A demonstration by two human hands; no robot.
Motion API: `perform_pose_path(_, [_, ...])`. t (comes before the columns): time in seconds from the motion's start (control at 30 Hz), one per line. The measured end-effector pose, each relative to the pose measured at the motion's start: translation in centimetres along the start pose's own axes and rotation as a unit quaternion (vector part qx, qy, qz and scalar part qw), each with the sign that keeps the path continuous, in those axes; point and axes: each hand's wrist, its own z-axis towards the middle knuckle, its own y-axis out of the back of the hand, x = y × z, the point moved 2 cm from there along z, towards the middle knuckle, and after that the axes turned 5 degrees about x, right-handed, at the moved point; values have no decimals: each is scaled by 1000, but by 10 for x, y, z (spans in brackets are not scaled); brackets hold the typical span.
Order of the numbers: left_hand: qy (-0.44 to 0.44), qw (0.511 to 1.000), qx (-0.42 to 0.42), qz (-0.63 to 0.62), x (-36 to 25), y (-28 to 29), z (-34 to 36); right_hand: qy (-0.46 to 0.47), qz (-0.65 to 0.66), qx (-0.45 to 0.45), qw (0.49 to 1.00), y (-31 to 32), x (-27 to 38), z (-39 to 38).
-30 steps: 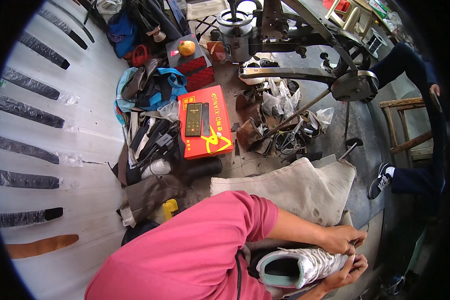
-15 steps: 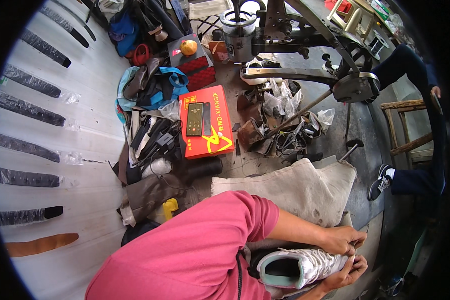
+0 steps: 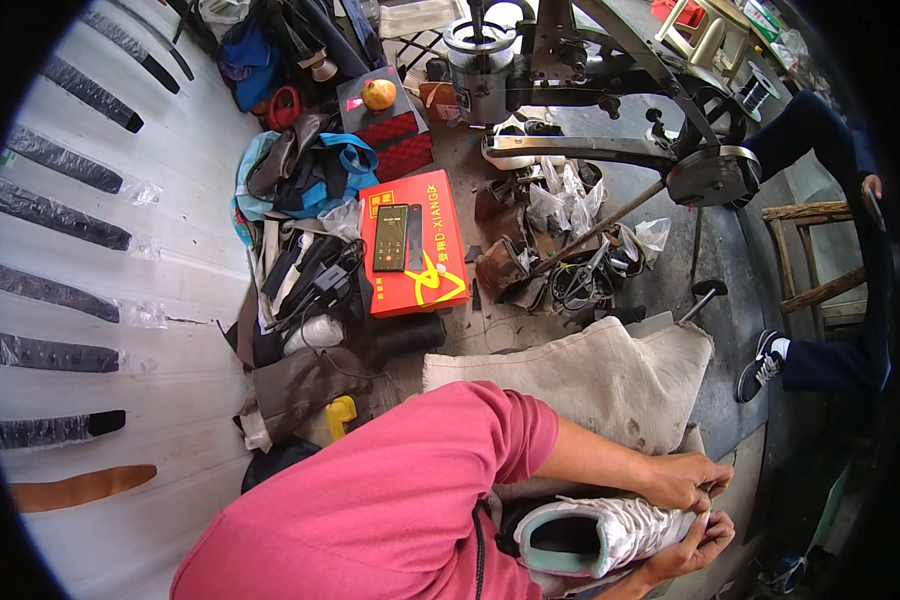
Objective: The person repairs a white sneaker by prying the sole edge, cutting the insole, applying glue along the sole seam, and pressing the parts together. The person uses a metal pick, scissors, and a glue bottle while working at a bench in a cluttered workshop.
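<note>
A white lace-up sneaker (image 3: 638, 527) with a pale green lining lies across my lap, its opening toward my body and its toe to the right. My left hand (image 3: 685, 481) reaches over the top and is closed at the toe, fingers pinched. From below, my right hand (image 3: 698, 548) is closed on the toe's near side, its thumb and fingertips close to the left hand's. Something small and dark shows at the left fingertips, too little to name. A beige cloth (image 3: 580, 385) lies just beyond the shoe.
A hand-cranked sewing machine (image 3: 580, 150) stands ahead. Left of it a phone (image 3: 392, 238) rests on a red shoebox (image 3: 440, 270), near heaped bags and tools. Scissors (image 3: 580, 285) and plastic bags (image 3: 560, 200) lie under the machine. Another person's leg and shoe (image 3: 763, 367) are at the right, beside a wooden stool (image 3: 805, 212).
</note>
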Motion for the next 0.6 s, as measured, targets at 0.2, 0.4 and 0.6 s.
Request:
perform_pose_path(0.2, [3, 1000, 2, 6, 0, 0, 0, 1, 5, 0, 1000, 0, -1, 0])
perform_pose_path(0.4, [3, 1000, 0, 12, 0, 0, 0, -2, 0, 1, 1000, 0, -2, 0])
perform_pose_path(0.6, [6, 1000, -1, 7, 0, 0, 1, 5, 12, 2, 1000, 1, -1, 1])
